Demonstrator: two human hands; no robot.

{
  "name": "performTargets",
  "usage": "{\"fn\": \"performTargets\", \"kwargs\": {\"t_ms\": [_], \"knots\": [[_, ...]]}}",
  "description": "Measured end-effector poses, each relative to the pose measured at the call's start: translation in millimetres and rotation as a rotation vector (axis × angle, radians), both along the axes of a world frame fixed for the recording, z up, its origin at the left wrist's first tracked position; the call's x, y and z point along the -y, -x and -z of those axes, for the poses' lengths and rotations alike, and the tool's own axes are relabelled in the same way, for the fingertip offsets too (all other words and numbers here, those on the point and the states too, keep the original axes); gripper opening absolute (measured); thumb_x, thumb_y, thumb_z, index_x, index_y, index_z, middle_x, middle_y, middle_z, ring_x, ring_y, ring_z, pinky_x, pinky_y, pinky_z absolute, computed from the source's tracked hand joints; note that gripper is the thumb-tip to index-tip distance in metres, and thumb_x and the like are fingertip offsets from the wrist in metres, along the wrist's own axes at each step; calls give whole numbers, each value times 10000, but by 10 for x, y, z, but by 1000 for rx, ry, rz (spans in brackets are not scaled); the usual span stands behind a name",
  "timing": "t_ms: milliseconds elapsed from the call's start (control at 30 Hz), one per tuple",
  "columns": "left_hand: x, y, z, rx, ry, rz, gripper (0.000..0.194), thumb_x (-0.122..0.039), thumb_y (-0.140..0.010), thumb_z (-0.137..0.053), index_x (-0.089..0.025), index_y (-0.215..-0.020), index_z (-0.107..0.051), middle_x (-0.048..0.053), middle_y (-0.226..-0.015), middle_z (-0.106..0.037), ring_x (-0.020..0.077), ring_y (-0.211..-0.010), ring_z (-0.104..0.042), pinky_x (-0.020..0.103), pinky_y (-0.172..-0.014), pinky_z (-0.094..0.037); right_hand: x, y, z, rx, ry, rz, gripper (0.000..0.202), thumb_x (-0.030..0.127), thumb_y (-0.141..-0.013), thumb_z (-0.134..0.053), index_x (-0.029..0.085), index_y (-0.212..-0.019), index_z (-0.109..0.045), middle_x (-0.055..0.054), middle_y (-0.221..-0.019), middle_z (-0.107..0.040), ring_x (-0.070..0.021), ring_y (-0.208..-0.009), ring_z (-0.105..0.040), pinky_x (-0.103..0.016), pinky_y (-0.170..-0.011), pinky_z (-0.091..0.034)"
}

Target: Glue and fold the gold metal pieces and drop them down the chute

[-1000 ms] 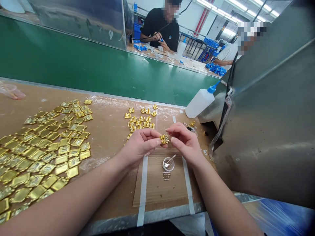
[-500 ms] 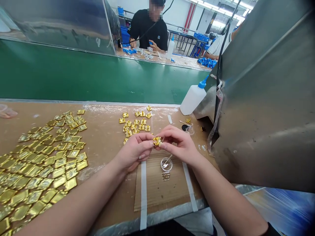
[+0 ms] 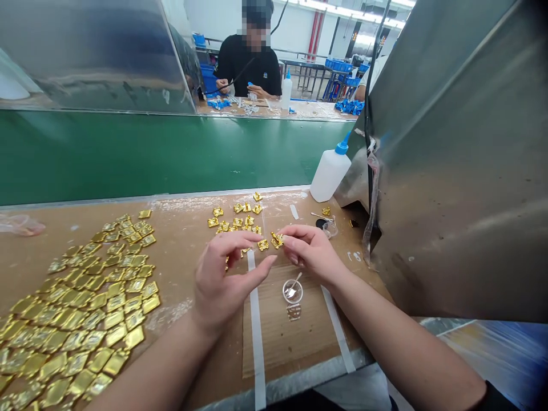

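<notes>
Between thumb and fingers, my right hand (image 3: 310, 249) pinches a small shiny gold-coloured piece (image 3: 277, 240) above the bench. My left hand (image 3: 231, 268) is open to the left of it, thumb and fingers apart and nothing between them. Another gold piece (image 3: 262, 245) is just left of the held one. Behind my hands lies a loose group of similar gold pieces (image 3: 237, 221), partly hidden by my left fingers. Below my hands a small clear cup (image 3: 292, 291) with a white stick (image 3: 295, 281) in it stands on a cardboard sheet (image 3: 291, 348).
Many flat gold plates (image 3: 98, 285) cover the bench's left side. A white bottle (image 3: 329, 174) with a blue nozzle stands at the back right, near a metal panel (image 3: 449, 171). A green belt (image 3: 171, 154) runs behind the bench; a co-worker (image 3: 250, 65) sits beyond it.
My left hand has let go of the gold piece and drawn back to the left, its fingers spreading. The right hand still holds the piece. The camera view has shifted slightly.
</notes>
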State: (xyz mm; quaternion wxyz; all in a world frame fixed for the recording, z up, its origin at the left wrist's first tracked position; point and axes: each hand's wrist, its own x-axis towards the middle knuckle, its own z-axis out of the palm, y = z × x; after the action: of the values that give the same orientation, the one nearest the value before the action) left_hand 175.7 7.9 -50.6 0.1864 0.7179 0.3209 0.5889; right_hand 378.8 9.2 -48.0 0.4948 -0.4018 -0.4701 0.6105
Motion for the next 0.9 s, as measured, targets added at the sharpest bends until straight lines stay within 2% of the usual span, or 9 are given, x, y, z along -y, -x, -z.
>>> {"fn": "performTargets", "kwargs": {"t_ms": [100, 233, 500, 667, 800, 900], "knots": [[-3, -8, 33, -79, -138, 9, 480, -74, -827, -891, -221, -1166, -585, 49, -1138, -783, 191, -945, -699, 311, -727, -527, -1, 15, -3, -3, 5, -6, 346, 486, -842, -846, 173, -981, -798, 57, -590, -546, -66, -525, -396, -230, -512, -289], [-19, -26, 54, -80, -138, -7, 461, -64, -855, -867, -226, -1210, -623, 29, -1078, -773, 202, -963, -694, 347, -787, -555, 17, 32, -13, 41, -25, -52, 306, 466, -855, -842, 178, -956, -817, 42, -634, -569, -77, -575, -413, -243, -559, -314], [-12, -17, 53, -10, -73, 51, 392, -11, -873, -820, -214, -1142, -621, 24, -1043, -761, 195, -965, -719, 361, -847, -577, 9, 47, -36, 72, -53, -81, 316, 478, -841, -842, 168, -899, -817, 39, -637, -578, -86, -598, -423, -251, -606, -359], [-13, -17, 50, -70, -56, 62, 347, -19, -911, -774, -236, -1073, -557, 25, -1050, -755, 192, -976, -710, 369, -868, -562, 12, 43, -64, 109, -71, -61, 350, 514, -834, -830, 166, -873, -814, 21, -647, -601, -103, -617, -452, -257, -615, -377], [-8, -32, 2, -108, -77, 45, 331, -46, -927, -759, -248, -1009, -510, 25, -1031, -764, 202, -951, -701, 367, -848, -548, 18, 27, -98, 161, -123, -59, 335, 505, -836, -830, 172, -863, -810, 7, -699, -623, -107, -637, -450, -262, -622, -353], [14, -44, -61, -134, -121, 22, 320, -61, -942, -739, -250, -968, -482, 25, -1013, -771, 199, -912, -693, 354, -822, -542, 18, -6, -94, 217, -131, -28, 412, 575, -872, -778, 163, -857, -802, 13, -669, -569, -104, -617, -416, -262, -592, -297]]}}
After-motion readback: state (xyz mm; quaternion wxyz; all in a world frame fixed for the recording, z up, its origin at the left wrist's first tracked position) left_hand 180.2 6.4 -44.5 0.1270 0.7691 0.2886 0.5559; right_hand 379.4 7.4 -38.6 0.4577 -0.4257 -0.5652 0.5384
